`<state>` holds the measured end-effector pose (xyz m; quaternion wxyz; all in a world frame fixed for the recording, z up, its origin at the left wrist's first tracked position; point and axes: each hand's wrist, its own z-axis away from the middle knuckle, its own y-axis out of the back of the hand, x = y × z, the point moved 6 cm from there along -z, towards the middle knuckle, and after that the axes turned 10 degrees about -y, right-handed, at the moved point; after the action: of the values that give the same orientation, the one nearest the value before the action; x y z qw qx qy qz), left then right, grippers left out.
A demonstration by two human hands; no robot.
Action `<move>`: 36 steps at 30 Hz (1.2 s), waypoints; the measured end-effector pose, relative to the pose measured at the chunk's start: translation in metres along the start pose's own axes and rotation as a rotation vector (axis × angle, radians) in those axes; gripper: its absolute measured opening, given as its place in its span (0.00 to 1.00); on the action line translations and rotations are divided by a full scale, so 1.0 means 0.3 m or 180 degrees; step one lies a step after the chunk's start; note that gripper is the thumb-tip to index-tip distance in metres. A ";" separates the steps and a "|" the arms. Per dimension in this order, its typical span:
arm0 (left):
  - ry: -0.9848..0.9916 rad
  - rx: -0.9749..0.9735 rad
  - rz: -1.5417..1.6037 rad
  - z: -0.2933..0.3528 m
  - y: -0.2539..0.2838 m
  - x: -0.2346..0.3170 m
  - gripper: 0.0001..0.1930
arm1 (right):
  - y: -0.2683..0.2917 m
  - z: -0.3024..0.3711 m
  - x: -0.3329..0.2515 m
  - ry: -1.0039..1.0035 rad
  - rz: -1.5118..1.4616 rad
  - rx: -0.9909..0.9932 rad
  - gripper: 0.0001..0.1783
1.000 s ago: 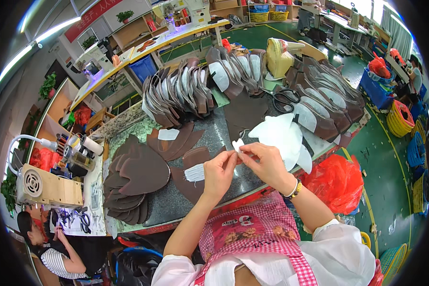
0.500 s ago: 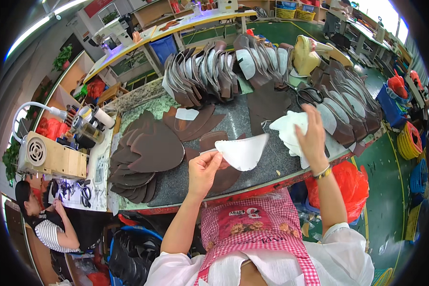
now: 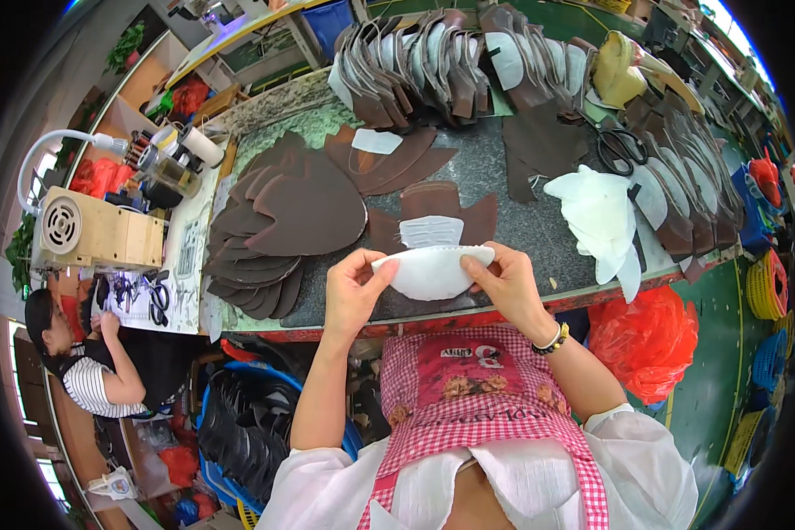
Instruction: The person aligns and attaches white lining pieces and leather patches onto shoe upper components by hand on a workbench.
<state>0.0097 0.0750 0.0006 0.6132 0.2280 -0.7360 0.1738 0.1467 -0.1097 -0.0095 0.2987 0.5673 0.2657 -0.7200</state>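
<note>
A white half-moon piece (image 3: 430, 276) is stretched between my two hands, its straight serrated edge up. My left hand (image 3: 355, 281) pinches its left corner between thumb and fingers; my right hand (image 3: 503, 276) pinches the right corner. Just beyond it on the table lies a dark brown cut piece (image 3: 477, 223), with a pale ridged patch (image 3: 430, 231) on it, partly hidden by the white piece. To the right is a loose pile of white pieces (image 3: 596, 216). Left of my hands, a fanned stack of dark brown pieces (image 3: 305, 199) lies on the table.
Rows of brown pieces with white patches (image 3: 406, 71) stand along the far edge, more at the right (image 3: 680, 181). Black scissors (image 3: 621, 150) lie near them. A red plastic bag (image 3: 645, 340) hangs below the table. At left, another person (image 3: 106, 375) sits beside a boxy machine (image 3: 102, 228).
My right hand has left the white pile and moved left to grip the white piece's other corner. The piece is now level, held in both hands. The view has tilted down.
</note>
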 end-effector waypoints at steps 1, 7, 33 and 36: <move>0.0087 0.0010 -0.0172 -0.005 0.009 -0.016 0.10 | 0.006 -0.005 0.005 0.0128 0.0824 0.0203 0.13; 0.0646 -0.0100 0.1330 -0.029 -0.026 -0.036 0.15 | 0.008 -0.023 0.022 0.0193 0.0534 -0.0030 0.14; -0.1315 -0.0650 -0.2434 0.064 -0.264 0.111 0.22 | 0.550 -0.495 -0.173 0.0101 0.2824 0.1185 0.06; -0.1715 -0.0479 -0.2531 -0.070 -0.298 0.150 0.25 | 0.473 -0.411 -0.234 0.0930 0.3186 0.1451 0.06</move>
<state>0.0694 0.0061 0.0466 0.4345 0.4835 -0.7350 -0.1929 0.3443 -0.1083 0.0263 0.4337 0.7679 -0.1591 -0.4439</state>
